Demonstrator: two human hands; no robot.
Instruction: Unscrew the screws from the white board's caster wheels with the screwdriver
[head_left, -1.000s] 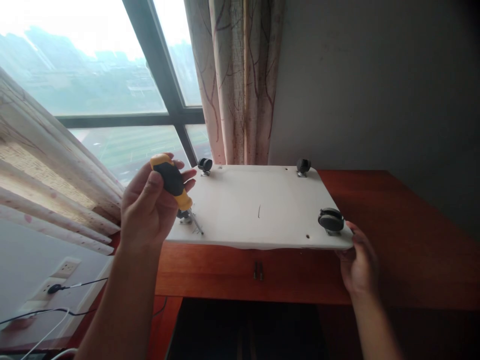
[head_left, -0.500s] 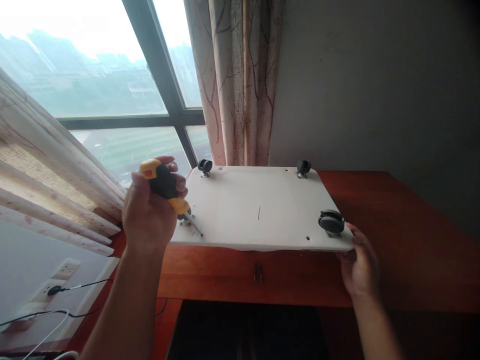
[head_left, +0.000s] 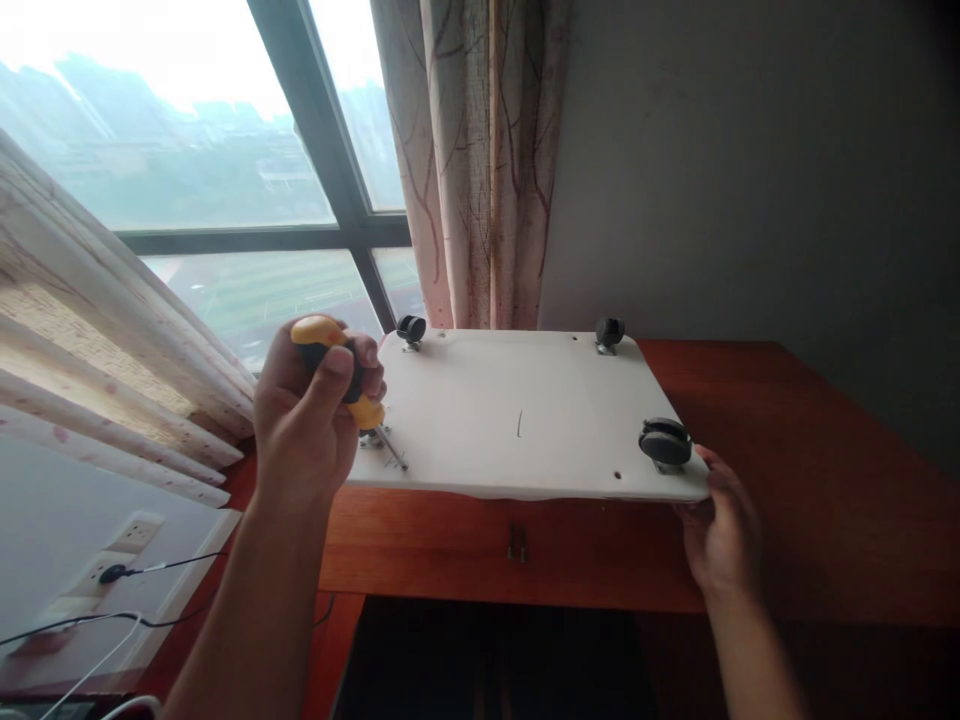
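My left hand (head_left: 311, 420) is closed round the yellow and black handle of a screwdriver (head_left: 367, 413). Its metal shaft slants down to the near left corner area of a white board (head_left: 480, 400), beside a caster that my hand partly hides. Dark casters stand at the other corners: one far left (head_left: 410, 330), one far right (head_left: 609, 333), one near right (head_left: 665, 442). My right hand (head_left: 721, 530) grips the board's near right corner, thumb at the edge and fingers underneath. Small dark holes show in the board near the right-hand casters.
Two screws (head_left: 517, 543) lie on the reddish wooden table (head_left: 787, 450) in front of the board. Behind are a window (head_left: 225, 180) and patterned curtains (head_left: 487, 170). A wall socket with a plug and cables (head_left: 112, 574) is at lower left.
My left hand has turned on the screwdriver handle: the thumb, earlier at the handle's top left, now lies across its front. My right hand keeps its hold on the board.
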